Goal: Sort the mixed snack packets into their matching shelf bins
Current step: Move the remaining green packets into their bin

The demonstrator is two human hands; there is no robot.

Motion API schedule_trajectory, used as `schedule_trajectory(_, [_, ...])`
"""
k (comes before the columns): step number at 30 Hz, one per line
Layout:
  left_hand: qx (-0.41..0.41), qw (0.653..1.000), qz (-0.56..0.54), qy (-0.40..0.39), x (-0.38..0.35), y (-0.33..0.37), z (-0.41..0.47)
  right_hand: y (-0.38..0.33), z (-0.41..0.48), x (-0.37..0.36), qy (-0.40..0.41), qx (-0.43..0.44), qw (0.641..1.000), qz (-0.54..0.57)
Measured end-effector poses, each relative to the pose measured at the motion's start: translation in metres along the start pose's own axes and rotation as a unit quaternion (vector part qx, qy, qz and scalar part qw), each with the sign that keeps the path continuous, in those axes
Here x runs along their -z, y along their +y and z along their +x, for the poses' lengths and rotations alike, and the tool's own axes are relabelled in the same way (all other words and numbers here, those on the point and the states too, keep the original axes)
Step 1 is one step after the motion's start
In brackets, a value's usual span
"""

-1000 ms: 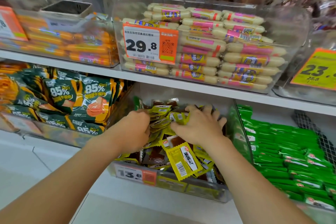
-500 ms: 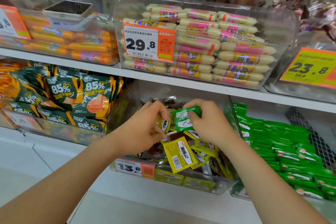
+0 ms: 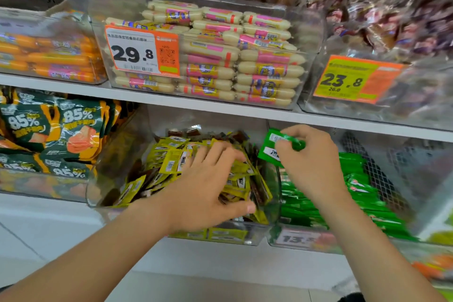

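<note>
The small green foil packet is pinched in the curled fingers of the right hand, above the wall between two lower-shelf bins. The left hand lies with straight fingers on the yellow foil packets in the clear plastic bin (no other green stray shows there). Its likely match, the heap of green packets, lies just right; the drop is not yet made.

So the small green foil packet with a white label is pinched, tilted, in the right hand. Jumbled yellow-and-brown foil packets fill the clear plastic bin under the left hand; stacked green packets sit below the right.
</note>
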State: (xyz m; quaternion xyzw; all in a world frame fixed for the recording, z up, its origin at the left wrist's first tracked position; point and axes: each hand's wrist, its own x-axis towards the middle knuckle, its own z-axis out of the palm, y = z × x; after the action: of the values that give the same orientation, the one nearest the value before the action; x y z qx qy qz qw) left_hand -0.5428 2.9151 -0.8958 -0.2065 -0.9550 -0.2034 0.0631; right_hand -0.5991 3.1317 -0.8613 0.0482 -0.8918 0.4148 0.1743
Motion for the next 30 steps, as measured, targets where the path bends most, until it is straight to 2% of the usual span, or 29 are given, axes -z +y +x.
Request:
schedule_trajectory(3, [-0.019, 0.997, 0.036, -0.063, -0.013, 0.009, 0.008, 0.030, 0.009, 0.013, -0.001, -0.022, 0.994, -0.110])
schedule_trajectory(7, [-0.014, 0.990, 0.084, -0.108, -0.029, 0.012, 0.017, 0.071, 0.021, 0.008, -0.141, -0.044, 0.970, -0.195])
schedule_trajectory(10, [-0.006, 0.993, 0.055, -0.109, -0.033, 0.008, 0.021, 0.084, 0.025, -0.004, -0.187, -0.017, 0.963, -0.192])
schedule_trajectory(14, [-0.015, 0.994, 0.037, -0.104, -0.031, -0.007, 0.026, 0.085, 0.035, -0.014, -0.115, 0.013, 0.976, -0.184])
schedule_trajectory(17, [-0.005, 0.992, 0.047, -0.114, -0.030, -0.020, 0.025, 0.085, 0.033, -0.018, -0.159, -0.001, 0.955, -0.249])
schedule_trajectory(18, [0.006, 0.991, 0.054, -0.123, -0.029, -0.024, 0.025, 0.085, 0.033, -0.018, -0.151, 0.001, 0.955, -0.254])
schedule_trajectory(20, [0.024, 0.987, 0.061, -0.144, -0.023, -0.032, 0.024, 0.073, 0.032, -0.012, -0.091, -0.001, 0.974, -0.210])
schedule_trajectory(23, [0.042, 0.984, 0.000, -0.176, -0.009, -0.047, 0.020, 0.031, 0.017, -0.004, -0.019, 0.030, 0.998, -0.060])
schedule_trajectory(24, [0.047, 0.983, -0.035, -0.175, -0.003, -0.052, 0.018, 0.016, 0.008, -0.004, -0.035, 0.064, 0.997, -0.020])
schedule_trajectory(26, [0.046, 0.987, -0.062, -0.143, 0.007, -0.064, 0.016, -0.006, -0.011, -0.009, -0.149, 0.154, 0.977, -0.014])
schedule_trajectory(28, [0.055, 0.994, -0.011, -0.098, 0.016, -0.078, 0.015, -0.014, -0.020, -0.022, -0.289, 0.215, 0.928, -0.093])
schedule_trajectory(30, [0.096, 0.991, 0.073, -0.060, 0.024, -0.090, 0.012, -0.011, -0.017, -0.041, -0.357, 0.229, 0.887, -0.183])
